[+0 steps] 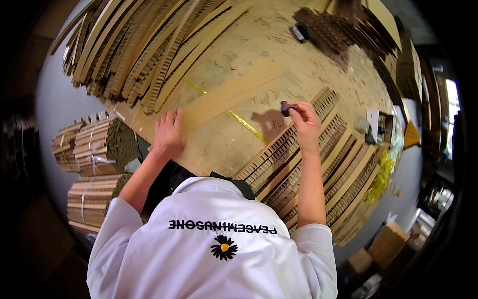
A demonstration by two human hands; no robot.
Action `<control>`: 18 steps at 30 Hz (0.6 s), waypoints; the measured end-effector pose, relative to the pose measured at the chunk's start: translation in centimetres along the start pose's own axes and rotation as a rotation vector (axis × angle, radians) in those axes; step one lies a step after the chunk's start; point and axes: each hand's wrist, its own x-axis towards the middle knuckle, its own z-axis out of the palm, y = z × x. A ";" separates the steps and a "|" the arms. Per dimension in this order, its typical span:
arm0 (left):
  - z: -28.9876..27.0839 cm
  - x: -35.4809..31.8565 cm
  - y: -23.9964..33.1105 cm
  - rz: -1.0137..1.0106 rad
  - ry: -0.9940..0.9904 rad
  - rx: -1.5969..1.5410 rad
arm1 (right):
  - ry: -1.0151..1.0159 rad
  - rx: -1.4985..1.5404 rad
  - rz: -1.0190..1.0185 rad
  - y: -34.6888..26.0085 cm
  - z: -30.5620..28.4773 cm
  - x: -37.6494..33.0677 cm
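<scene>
My left hand (169, 133) presses down at the near left end of a flat tan cardboard strip (229, 97), its fingers stretched out and nothing in its grasp. The strip slants across the worktable and lies over a thin yellow strap (246, 125), which shows on both sides of it. Above the tabletop, to the right of the strip, my right hand (306, 125) is closed around a small dark red and black block (286, 108) that looks like a hand stamp. A shadow falls on the table beside it. The block's underside is hidden.
Long slatted cardboard strips (129, 50) pile up at the far left, and more rows (318, 159) lie under my right forearm. Tied bundles (97, 147) stand left of the table. A small black and white item (300, 33) sits far back near a dark stack (331, 35). Yellow straps (381, 177) hang at right.
</scene>
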 end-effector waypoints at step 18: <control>4.2 0.1 2.6 -0.217 0.207 -0.127 | -0.687 -0.475 -0.310 3.6 11.4 11.5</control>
